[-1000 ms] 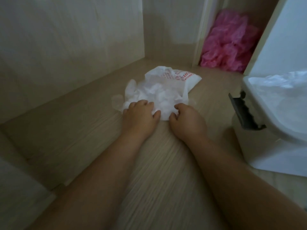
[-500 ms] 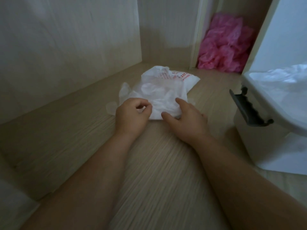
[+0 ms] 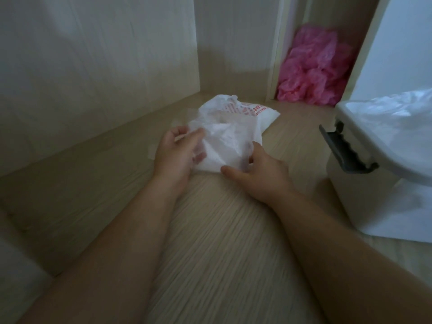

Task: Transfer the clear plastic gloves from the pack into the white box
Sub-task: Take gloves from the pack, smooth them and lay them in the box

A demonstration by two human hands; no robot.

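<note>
Head view.

Step in hand: gathering. Both hands are on the gloves (image 3: pixel 224 146), a loose wad just below frame centre. It rests on the wood board (image 3: pixel 222 242), with the mouth of the pack (image 3: pixel 257 113) behind it.

- Left hand (image 3: pixel 174 157): thumb over the wad's left edge, fingers curled under it, film pinched between.
- Right hand (image 3: pixel 257 174): fingers tucked round the wad's right side and partly hidden by film, thumb stretched along the lower edge.
- I cannot tell whether the wad is fully clear of the pack.

Next move, as I judge it: lift with both hands and carry right to the box (image 3: pixel 374 195) at the frame's right edge. The wad needs a gentle squeeze, since loose sheets could slide out or drag the pack along.

Materials:
- Gloves: thin, cloudy-clear film, crumpled and limp, with no fixed shape.
- Pack: white plastic bag with red print, flat and slack.
- Box: hard white plastic, rounded rim, open top heaped with more clear film, and a grey ribbed latch (image 3: pixel 343 150) on its near side.
- Board: pale, fine straight grain.
- Upper right: pink bags (image 3: pixel 313 71), bunched and glossy.
</note>
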